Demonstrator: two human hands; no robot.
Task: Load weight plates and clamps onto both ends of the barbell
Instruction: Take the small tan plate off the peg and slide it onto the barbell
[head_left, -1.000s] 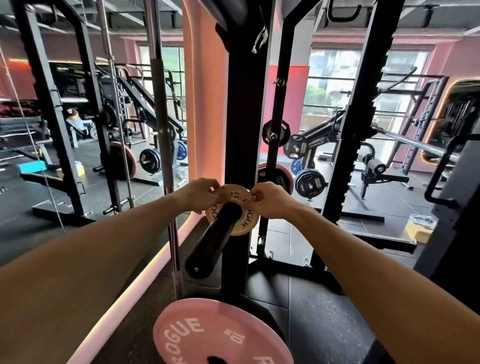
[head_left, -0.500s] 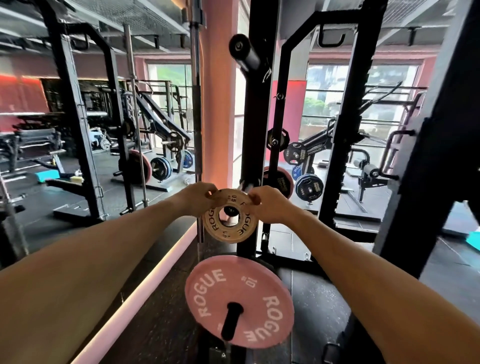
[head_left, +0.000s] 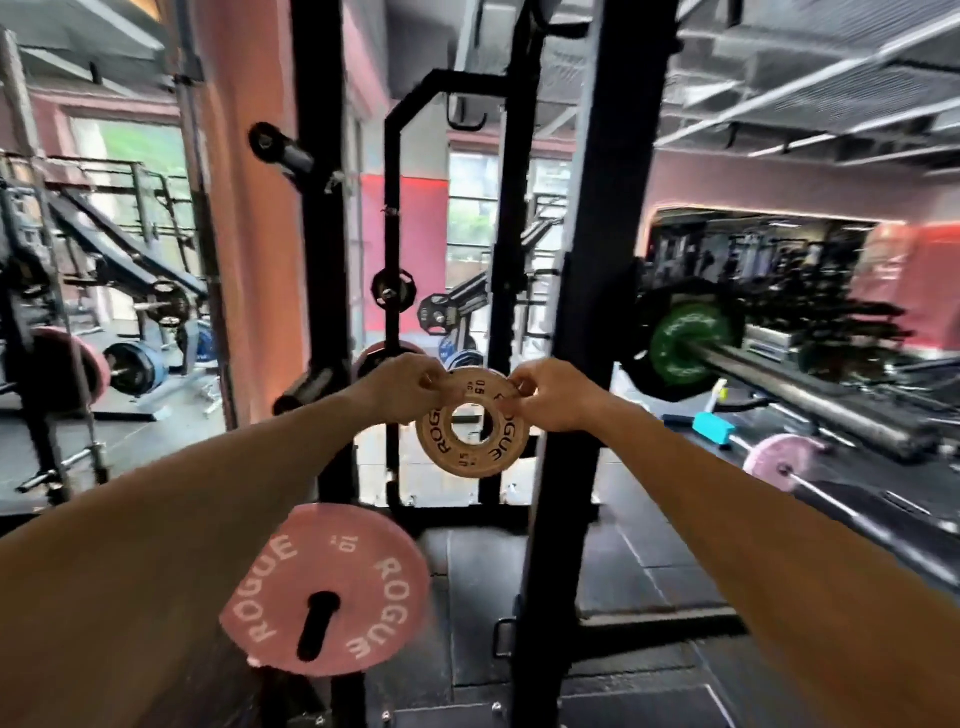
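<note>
A small tan weight plate (head_left: 470, 447), marked ROGUE and 0.5, hangs in the air in front of me. My left hand (head_left: 402, 389) pinches its upper left rim. My right hand (head_left: 545, 395) pinches its upper right rim. Through its centre hole I see the floor beyond. To the right, the barbell (head_left: 810, 387) lies across the rack with a green plate (head_left: 688, 343) on its sleeve. The bare sleeve end points toward me, blurred.
A pink ROGUE 10 plate (head_left: 332, 587) sits on a storage peg low on the black rack upright (head_left: 319, 234). A second black upright (head_left: 587, 312) stands right behind the small plate. Another bar with a pink plate (head_left: 779, 460) lies on the floor at right.
The small plate has come off the black storage peg and moved right with both hands. My view has swung right, bringing the barbell with the green plate into sight.
</note>
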